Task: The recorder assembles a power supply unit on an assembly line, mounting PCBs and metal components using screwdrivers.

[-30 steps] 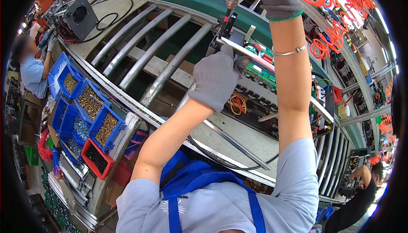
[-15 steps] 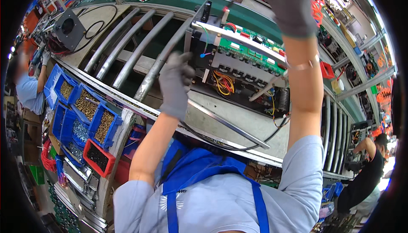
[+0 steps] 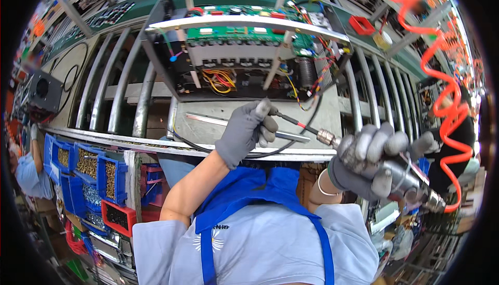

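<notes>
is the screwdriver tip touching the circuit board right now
No, the right hand holds the power screwdriver low by the table edge, its bit pinched by the left hand, clear of the circuit board.

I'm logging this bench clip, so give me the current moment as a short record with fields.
left hand: gloved left hand, fingertips pinching the driver's bit tip
right hand: gloved right hand, wrapped around a powered screwdriver
bit: thin bit, pointing left toward the left hand
workpiece: open metal chassis with green circuit boards and wiring, above both hands
hose: orange coiled hose, at right
bins: blue parts bins, at lower left
</notes>
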{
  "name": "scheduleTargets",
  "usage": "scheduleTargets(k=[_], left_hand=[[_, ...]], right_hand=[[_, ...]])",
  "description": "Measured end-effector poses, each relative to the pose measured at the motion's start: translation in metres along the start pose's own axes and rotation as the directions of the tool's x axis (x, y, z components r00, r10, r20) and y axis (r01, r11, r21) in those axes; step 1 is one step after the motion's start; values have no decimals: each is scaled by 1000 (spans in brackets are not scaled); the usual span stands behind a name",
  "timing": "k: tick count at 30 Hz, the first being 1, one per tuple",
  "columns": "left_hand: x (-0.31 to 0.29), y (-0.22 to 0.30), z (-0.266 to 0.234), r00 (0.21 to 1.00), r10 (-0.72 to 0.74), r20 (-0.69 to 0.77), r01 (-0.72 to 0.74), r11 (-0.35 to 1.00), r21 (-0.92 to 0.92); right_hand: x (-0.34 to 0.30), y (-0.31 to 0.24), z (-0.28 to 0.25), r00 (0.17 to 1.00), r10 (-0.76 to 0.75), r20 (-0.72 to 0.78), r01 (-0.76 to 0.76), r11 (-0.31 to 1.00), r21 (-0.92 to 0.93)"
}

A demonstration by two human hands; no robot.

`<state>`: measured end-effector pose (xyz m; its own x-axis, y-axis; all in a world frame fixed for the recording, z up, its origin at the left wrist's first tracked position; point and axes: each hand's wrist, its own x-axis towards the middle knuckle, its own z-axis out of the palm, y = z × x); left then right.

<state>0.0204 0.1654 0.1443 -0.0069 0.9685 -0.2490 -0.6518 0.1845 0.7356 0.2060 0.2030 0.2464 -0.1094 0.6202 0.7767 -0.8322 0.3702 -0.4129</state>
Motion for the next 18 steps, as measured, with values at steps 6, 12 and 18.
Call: scheduleTargets(k=[6, 12, 18], left_hand=[[19, -3, 13, 999, -9, 52, 13, 996, -89], [11, -1, 18, 999, 31, -8, -31, 999, -40], [13, -7, -8, 995, -16, 102, 37, 978, -205]], right_hand=[[-10, 2, -25, 985, -162, -55, 151, 975, -161], [-7, 10, -21, 977, -211, -12, 204, 959, -194], [-8, 8, -13, 988, -150, -28, 146, 982, -123]])
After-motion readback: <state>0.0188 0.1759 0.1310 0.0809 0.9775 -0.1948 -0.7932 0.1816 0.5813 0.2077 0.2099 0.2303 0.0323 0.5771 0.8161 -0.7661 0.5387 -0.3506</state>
